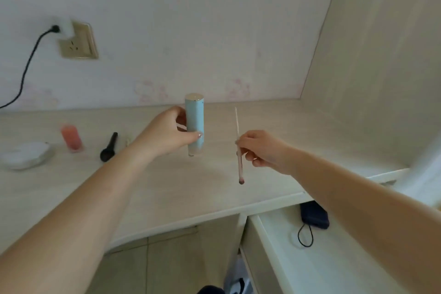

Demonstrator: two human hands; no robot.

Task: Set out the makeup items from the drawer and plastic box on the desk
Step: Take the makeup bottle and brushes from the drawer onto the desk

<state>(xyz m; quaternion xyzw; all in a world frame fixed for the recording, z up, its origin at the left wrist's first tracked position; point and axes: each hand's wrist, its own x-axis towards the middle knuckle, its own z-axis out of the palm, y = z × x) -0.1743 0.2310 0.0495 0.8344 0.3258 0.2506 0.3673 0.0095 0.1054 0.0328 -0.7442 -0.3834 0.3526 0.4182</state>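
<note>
Nearest, open drawer [310,258] with dark pouch [314,215] inside. Above the table [214,174]: right hand [265,150] pinching slim brush [239,153], left hand [171,133] gripping upright blue tube [195,117]. Farther left, black brush [108,147], pink bottle [72,138], white dish [25,155]; beyond, wall socket [77,40].

A pale-blue tube [195,124] with a silver cap stands upright in mid-air above the worktop [167,174]; beside it, a slim pink brush [239,150] hangs bristles-down.

left grip [171,131] curled, right grip [260,150] pinching
</note>
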